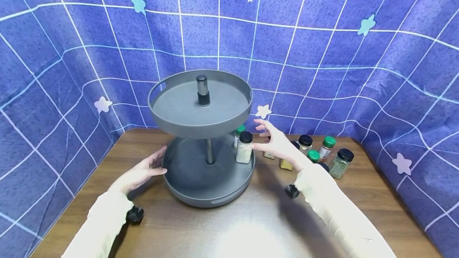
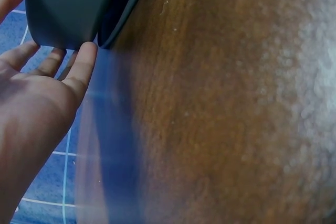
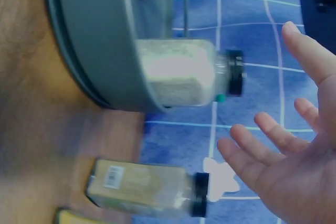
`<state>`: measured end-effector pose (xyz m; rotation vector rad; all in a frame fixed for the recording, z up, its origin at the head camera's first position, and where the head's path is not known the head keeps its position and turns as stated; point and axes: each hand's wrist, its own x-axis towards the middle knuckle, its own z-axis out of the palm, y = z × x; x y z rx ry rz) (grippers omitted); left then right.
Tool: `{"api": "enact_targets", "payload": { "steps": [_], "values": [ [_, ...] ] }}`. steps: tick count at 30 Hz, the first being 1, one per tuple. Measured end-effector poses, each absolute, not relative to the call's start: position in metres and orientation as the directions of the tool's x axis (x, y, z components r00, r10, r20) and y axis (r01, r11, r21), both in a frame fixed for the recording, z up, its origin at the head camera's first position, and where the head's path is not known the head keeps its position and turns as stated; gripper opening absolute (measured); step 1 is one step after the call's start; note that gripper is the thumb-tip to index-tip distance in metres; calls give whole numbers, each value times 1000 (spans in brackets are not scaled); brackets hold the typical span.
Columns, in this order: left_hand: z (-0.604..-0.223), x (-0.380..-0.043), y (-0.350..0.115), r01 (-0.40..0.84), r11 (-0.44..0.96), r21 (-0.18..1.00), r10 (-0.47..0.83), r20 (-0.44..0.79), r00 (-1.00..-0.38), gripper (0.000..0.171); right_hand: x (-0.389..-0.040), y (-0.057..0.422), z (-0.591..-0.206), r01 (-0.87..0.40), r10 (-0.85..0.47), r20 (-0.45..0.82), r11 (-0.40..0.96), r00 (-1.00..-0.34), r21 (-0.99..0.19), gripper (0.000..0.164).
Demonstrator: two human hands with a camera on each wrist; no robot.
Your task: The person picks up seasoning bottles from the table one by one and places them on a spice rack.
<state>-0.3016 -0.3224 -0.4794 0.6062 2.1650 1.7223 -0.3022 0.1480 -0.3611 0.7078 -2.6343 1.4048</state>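
A dark grey two-tier turntable stands on the table, its upper tray (image 1: 175, 118) above its lower tray (image 1: 193, 178). My left hand (image 1: 141, 174) is at the left side of the lower tray; in the left wrist view its extended fingertips touch the outer wall (image 2: 68, 14). On the lower tray's right side a black-capped spice jar (image 1: 244, 151) with pale contents stands upright. Behind it is a green-capped jar (image 1: 239, 131), partly hidden. My right hand (image 1: 274, 140) is just right of these jars, fingers spread; in the right wrist view nothing lies between fingers and thumb.
Several more spice jars stand on the table at the right, including a yellow one (image 1: 286, 165), a green-capped one (image 1: 327, 148) and a black-capped one with green contents (image 1: 340, 163). My right forearm partly hides some. A blue patterned curtain (image 1: 305, 71) hangs behind the table.
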Motion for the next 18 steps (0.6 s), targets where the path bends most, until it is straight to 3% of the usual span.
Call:
{"api": "enact_targets", "payload": {
  "steps": [18],
  "values": [
    [-478,-300,-321,129,159,979,509,31,-860,87,-286,193,-317,-448,-314,332,461,-890,-766,58]
  ]
}}
